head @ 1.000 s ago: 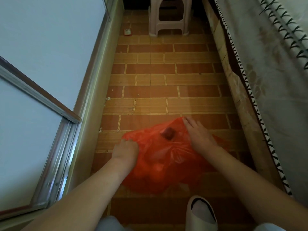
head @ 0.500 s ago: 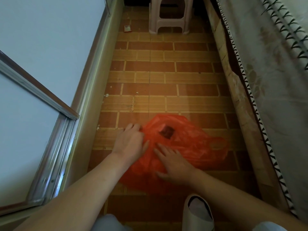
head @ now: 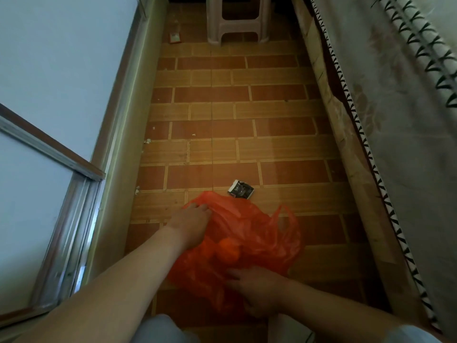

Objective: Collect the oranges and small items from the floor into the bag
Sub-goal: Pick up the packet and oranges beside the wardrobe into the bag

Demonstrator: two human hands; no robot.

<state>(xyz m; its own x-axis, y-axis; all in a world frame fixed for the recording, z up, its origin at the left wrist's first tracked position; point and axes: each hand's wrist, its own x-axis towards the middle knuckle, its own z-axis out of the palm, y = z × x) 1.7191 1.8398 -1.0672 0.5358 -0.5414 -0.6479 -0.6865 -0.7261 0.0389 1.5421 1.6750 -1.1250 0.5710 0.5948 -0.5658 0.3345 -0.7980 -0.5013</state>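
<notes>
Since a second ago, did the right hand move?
Yes. The right hand came back from the far edge of the orange bag to its near edge, away from the plastic stool.

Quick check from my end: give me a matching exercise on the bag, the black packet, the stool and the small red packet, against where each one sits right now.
Things:
1. orange bag
2. black packet
3. plastic stool
4. small red packet

Places:
A. far end of the floor, in the middle
B. under both hands, left hand at its far edge, right hand at its near edge
C. far end, close to the left wall
D. on the tiles just beyond the bag

Pairs: 1-B, 2-D, 3-A, 4-C
</notes>
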